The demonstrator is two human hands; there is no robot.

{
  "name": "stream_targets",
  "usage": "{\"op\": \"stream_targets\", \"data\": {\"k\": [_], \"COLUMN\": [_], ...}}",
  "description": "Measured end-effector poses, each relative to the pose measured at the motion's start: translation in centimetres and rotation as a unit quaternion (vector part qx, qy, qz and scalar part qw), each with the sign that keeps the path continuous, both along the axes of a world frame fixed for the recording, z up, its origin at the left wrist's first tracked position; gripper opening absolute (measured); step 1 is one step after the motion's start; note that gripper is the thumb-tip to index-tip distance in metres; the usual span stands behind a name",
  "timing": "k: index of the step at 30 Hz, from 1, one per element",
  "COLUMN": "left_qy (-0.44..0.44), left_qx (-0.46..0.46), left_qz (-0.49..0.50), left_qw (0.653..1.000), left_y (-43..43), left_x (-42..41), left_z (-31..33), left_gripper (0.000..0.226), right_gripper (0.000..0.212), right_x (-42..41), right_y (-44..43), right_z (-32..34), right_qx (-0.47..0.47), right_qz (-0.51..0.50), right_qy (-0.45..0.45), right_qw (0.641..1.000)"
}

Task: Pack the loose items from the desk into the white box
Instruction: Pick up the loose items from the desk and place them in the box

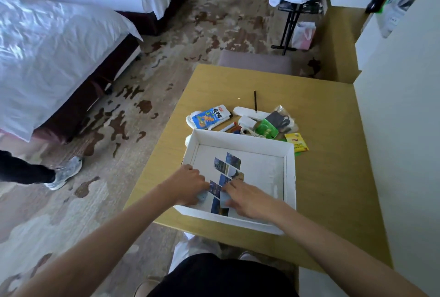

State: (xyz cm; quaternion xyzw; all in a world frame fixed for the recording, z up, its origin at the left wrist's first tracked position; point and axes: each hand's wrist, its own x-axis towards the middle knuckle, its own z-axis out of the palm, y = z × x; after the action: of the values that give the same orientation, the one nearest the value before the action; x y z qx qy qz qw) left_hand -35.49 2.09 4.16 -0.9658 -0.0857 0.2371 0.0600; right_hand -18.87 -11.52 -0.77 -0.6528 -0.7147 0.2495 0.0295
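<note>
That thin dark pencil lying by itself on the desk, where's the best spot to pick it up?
Pinch the pencil near mid-shaft, from above, fingers on its two long sides. It lies flat on the desk, and its near end touches the white case, so the far half is freer.

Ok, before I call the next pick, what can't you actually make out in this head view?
- What the left hand and right hand pinch: small pale pieces, mostly covered by fingers.
- White box floor near its front wall: hidden by both hands.
- Dark pouch contents: too small, inside crinkled plastic.
- Yellow sachet: lower edge behind the box wall.
</note>
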Motion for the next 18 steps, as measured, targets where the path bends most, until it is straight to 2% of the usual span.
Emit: {"op": "stream_targets", "data": {"k": [3,7,12,15,18], "left_qy": [0.027,0.059,0.072,0.031,-0.069], "left_qx": [-0.021,-0.102,-0.103,-0.125,-0.155], "left_qz": [0.017,0.104,0.103,0.107,0.129], "left_qw": [0.999,0.988,0.987,0.986,0.977], "left_y": [-0.3,-0.7,-0.4,0.8,3.3], "left_x": [0.3,0.1,-0.4,-0.1,0.9], "left_z": [0.5,0.7,1.2,1.8,2.9], "left_gripper": [0.036,0.041,0.031,0.017,0.018], "right_gripper": [0.048,0.042,0.031,0.026,0.021], "right_x": [-0.8,-1.5,-1.3,-0.5,1.3], "right_y": [0.3,0.9,1.3,1.9,3.0], "right_z": [-0.6,-0.6,0.2,1.5,3.4], "right_qx": [-0.020,-0.062,-0.133,-0.109,-0.034], "right_qz": [-0.043,-0.105,-0.083,-0.104,-0.185], "right_qy": [0.071,0.149,0.246,0.234,0.246], "right_qw": [0.996,0.981,0.957,0.961,0.951]}}
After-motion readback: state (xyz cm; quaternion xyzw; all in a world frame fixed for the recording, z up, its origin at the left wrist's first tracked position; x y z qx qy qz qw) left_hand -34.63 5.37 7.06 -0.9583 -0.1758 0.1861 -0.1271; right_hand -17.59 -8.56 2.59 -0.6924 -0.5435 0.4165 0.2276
